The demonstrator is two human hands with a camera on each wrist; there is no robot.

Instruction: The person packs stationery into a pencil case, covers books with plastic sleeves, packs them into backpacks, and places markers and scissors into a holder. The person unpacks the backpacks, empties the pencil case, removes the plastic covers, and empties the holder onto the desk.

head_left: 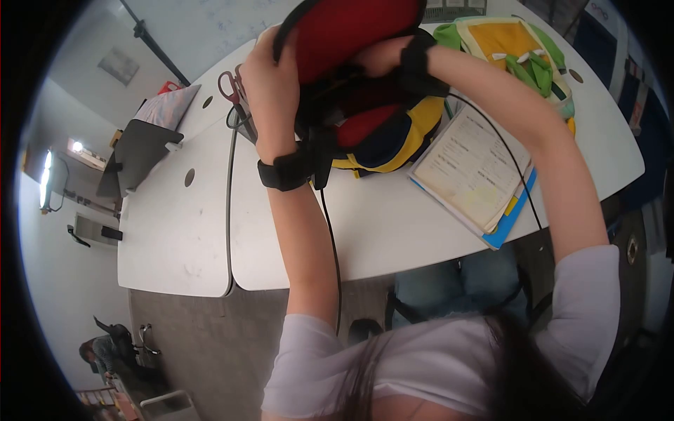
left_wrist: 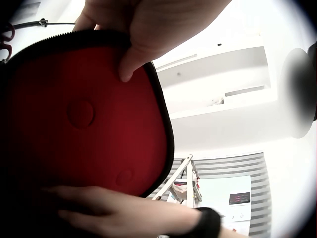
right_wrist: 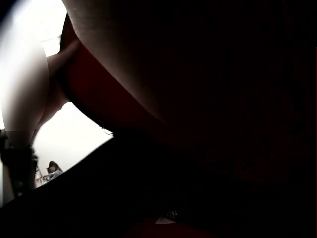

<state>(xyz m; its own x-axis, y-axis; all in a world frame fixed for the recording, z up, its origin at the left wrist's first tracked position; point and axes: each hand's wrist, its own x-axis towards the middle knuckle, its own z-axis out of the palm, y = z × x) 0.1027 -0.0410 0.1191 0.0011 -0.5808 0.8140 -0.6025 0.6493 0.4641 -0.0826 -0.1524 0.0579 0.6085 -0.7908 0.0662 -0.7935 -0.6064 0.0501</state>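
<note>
A bag with yellow and navy panels (head_left: 407, 140) lies on the table, its red-lined flap (head_left: 351, 35) raised. My left hand (head_left: 270, 88) grips the flap's zippered edge, the thumb lying on the red lining (left_wrist: 89, 148) in the left wrist view. Past that flap, my right hand (head_left: 382, 59) reaches into the bag's opening, partly hidden. From the left wrist, the right hand (left_wrist: 104, 210) shows extended fingers low against the lining, their ends in shadow. The right wrist view is mostly dark, with the left hand (right_wrist: 57, 94) at the flap's edge.
Papers on a blue folder (head_left: 474, 168) lie right of the bag. Behind them is a green and yellow bag (head_left: 502, 52). Scissors (head_left: 232, 91) stand by my left hand. A dark panel (head_left: 144, 151) stands at the table's left edge. Cables run from both wrist straps.
</note>
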